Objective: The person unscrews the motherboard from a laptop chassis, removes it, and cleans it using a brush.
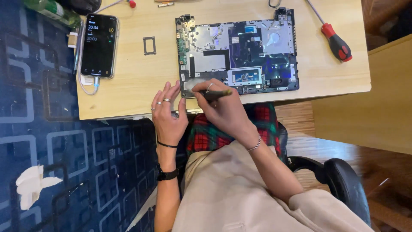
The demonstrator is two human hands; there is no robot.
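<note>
Head view: the right hand pinches a thin dark screwdriver, its shaft lying left-right, at the near-left corner of the opened black laptop base. Just beside it, the left hand rests open-fingered on the pale wooden table.

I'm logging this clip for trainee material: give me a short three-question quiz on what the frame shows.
1. True or false: the right hand holds a thin dark tool over the near edge of the opened laptop chassis.
2. Which lies right of the chassis on the wooden table? A) smartphone B) red-handled screwdriver C) green bottle
3. Fill in: the left hand rests at the chassis's near-left ____.

Key
1. True.
2. B: the red-handled screwdriver; the smartphone and green bottle lie to the left.
3. Corner.
</note>
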